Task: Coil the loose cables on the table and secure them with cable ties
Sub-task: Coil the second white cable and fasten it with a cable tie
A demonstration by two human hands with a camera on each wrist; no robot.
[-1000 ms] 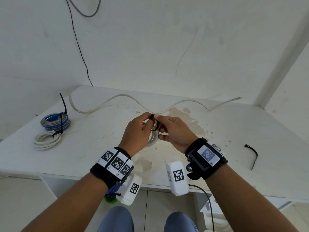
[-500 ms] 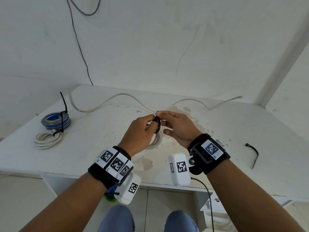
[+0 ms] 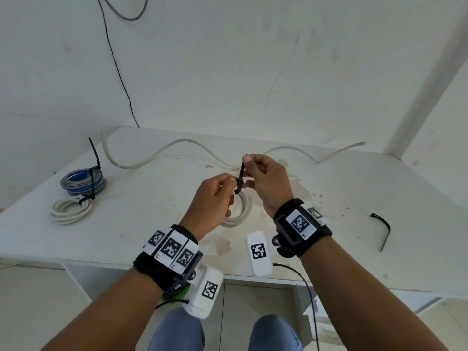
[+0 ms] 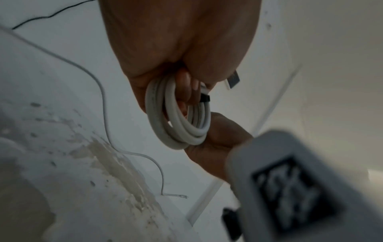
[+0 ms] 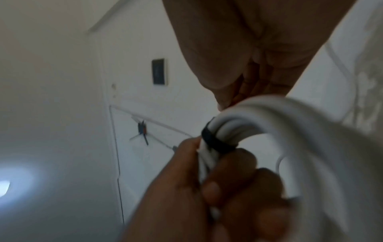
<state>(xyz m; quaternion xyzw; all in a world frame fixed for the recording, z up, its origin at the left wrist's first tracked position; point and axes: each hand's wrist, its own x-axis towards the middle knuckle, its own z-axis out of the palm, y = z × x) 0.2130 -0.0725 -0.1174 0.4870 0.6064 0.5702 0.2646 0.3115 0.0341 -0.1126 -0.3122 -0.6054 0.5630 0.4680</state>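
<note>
My left hand (image 3: 222, 187) grips a small white cable coil (image 3: 240, 209) above the middle of the table; the coil (image 4: 178, 117) hangs from curled fingers in the left wrist view. A black cable tie (image 3: 240, 177) is looped round the coil, seen as a black band (image 5: 217, 142) in the right wrist view. My right hand (image 3: 255, 168) pinches the tie's free tail and holds it up and away from the coil. A long loose white cable (image 3: 177, 148) snakes across the back of the table. A spare black tie (image 3: 383, 229) lies at the right.
At the left lie a tied blue-grey coil (image 3: 82, 181) and a tied white coil (image 3: 72, 210), each with a black tie. The white table (image 3: 329, 198) is stained in the middle. Its front edge is just under my wrists. A thin black wire (image 3: 119, 72) runs down the wall.
My right hand has lifted and drawn the tie's tail upward, so the black loop round the coil is smaller. The left hand keeps its grip on the coil in roughly the same place.
</note>
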